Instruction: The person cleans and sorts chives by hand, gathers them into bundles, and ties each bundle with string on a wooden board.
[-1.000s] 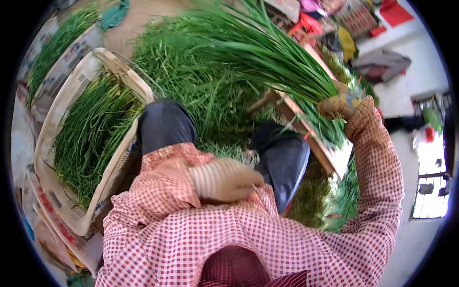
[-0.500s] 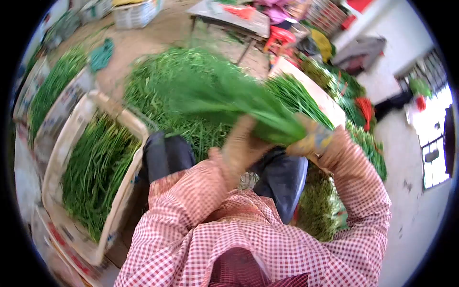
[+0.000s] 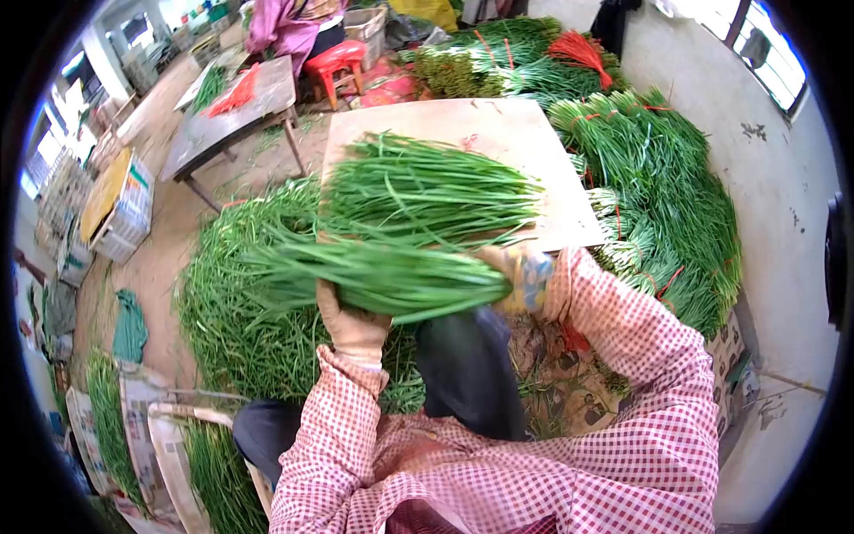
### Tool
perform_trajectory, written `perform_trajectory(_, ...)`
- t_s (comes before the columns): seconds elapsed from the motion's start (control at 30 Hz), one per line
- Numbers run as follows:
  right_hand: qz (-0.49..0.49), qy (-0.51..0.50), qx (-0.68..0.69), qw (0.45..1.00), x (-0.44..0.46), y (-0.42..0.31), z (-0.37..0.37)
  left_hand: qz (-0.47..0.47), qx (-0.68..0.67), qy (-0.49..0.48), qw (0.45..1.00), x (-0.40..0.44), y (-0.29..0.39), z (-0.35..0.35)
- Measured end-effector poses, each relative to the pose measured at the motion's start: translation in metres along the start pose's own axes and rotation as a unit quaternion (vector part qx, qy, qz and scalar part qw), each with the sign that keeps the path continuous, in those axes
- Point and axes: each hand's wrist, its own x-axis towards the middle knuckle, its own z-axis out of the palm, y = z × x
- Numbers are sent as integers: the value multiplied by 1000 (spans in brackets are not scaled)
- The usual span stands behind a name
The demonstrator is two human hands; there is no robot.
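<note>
A loose bunch of garlic chives (image 3: 391, 280) stretches level between my hands, its left part blurred. My left hand (image 3: 351, 327), in a pale glove, is closed around the bunch from below near its middle. My right hand (image 3: 516, 276), in a glove with a blue and yellow cuff, grips the end on the right; its fingers are partly hidden. Just beyond, a pile of chives (image 3: 427, 191) lies on a pale board (image 3: 507, 125), close to the held bunch.
A big heap of loose green leaves (image 3: 240, 303) covers the floor to the left. Tied chive bundles (image 3: 658, 169) lie along the right wall. A crate of chives (image 3: 165, 427) stands at lower left. Farther off are a low table (image 3: 258, 111) and a red stool (image 3: 338, 67) beside a person.
My view has swung right and up toward the board. The bunch and both hands have come over to the board's near edge, and the bunch is now held more level.
</note>
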Motion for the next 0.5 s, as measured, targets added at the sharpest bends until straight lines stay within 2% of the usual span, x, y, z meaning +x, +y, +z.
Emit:
perform_trajectory(0.07, 2, 42, -120, 992, 5, 16, -42, -30, -28, -3, 999, 33, -8, 37)
perform_trajectory(0.1, 9, 53, -136, 989, 9, 27, -59, -26, -37, -1, 999, 54, -11, 44)
perform_trajectory(0.17, 69, 40, -45, 996, 28, 53, -79, -17, 8, 65, 998, 79, -7, 62)
perform_trajectory(0.23, 35, 48, -6, 998, 42, 91, -87, 8, 1, 104, 995, 112, 6, 60)
perform_trajectory(0.37, 140, 15, -134, 981, 60, 133, -84, 25, 64, 91, 994, 173, 64, 29)
perform_trajectory(0.43, 236, -61, -152, 958, 67, 126, -80, 23, 93, 155, 983, 205, 105, 0)
perform_trajectory(0.5, 227, -72, -139, 961, 75, 139, -76, 119, 250, 278, 920, 217, 142, -12)
